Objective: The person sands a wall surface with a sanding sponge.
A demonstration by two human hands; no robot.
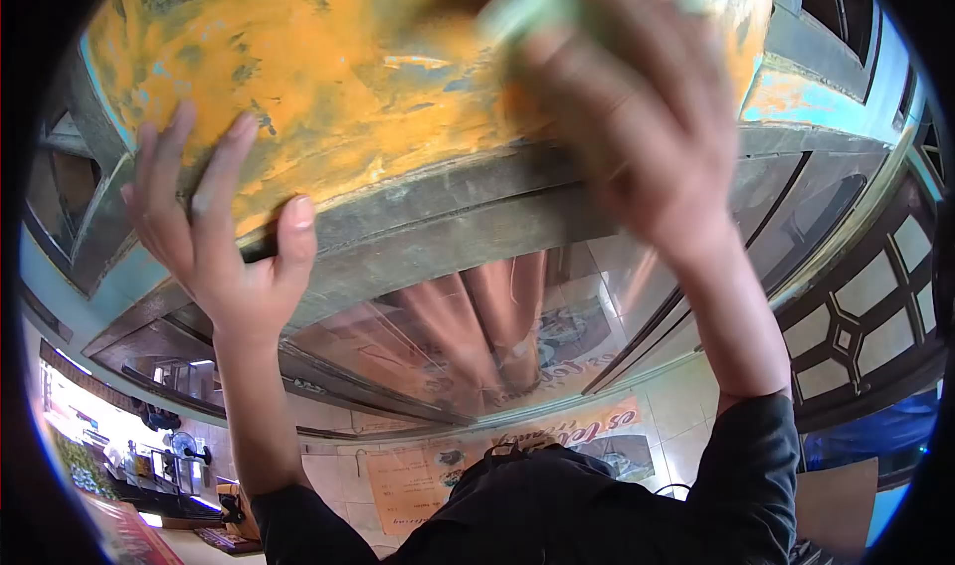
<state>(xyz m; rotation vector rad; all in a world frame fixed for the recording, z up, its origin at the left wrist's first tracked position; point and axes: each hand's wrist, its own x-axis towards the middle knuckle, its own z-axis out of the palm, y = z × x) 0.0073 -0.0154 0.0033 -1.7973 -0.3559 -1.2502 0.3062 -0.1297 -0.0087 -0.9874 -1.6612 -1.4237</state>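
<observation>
Above me is a panel (328, 78) with patchy yellow-orange coating, scuffed with grey and bluish marks. My left hand (224, 227) is spread against its lower left part, thumb near the bottom edge and fingers pointing up, holding nothing. At the upper right, my right hand (647, 137) presses a pale green pad (547, 8) flat to the coated surface. The hand and pad are smeared by motion, and I cannot tell what the pad is made of. Under the panel runs a worn grey-brown wooden rail (448, 217).
Glass (577, 277) below the rail reflects brownish drapes. A printed orange banner (428, 475) lies on the tiled floor near my body. Dark latticework (846, 336) stands at right, beside a brown board (836, 510). A fan (184, 446) is at far left.
</observation>
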